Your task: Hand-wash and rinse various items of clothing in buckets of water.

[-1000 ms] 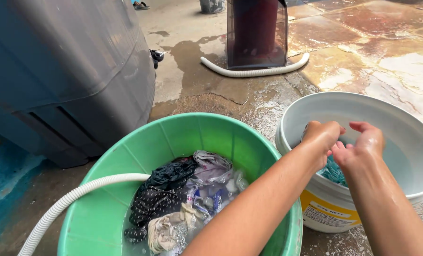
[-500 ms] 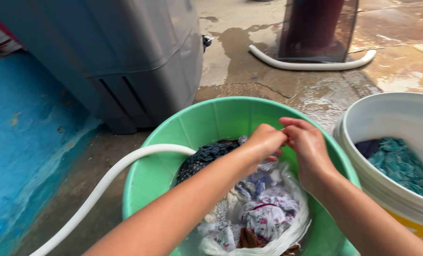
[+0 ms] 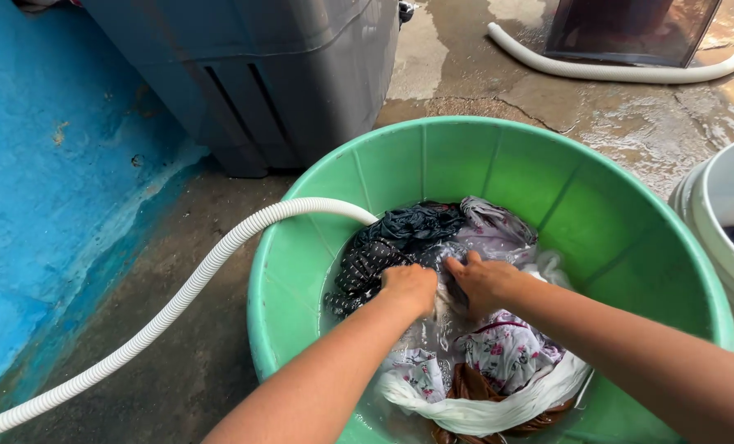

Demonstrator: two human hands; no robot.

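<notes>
Both sets of fingers are curled down into the wet clothes point(image 3: 466, 345), left hand point(image 3: 410, 287) and right hand point(image 3: 484, 282) side by side, gripping fabric. The pile soaks in the green tub point(image 3: 498, 164), white hose point(image 3: 178, 304) hooked over its rim, white bucket point(image 3: 724, 222) just beside.

The green tub point(image 3: 482, 164) stands open at the top; its far inner wall is bare, while soaked clothes point(image 3: 466, 329) fill the water below; a white ribbed hose point(image 3: 219, 255) crosses the tub's left rim; a grey machine point(image 3: 268, 74) blocks behind-left; a white bucket point(image 3: 712, 214) crowds its right; wet floor point(image 3: 646, 131) lies open beyond.
</notes>
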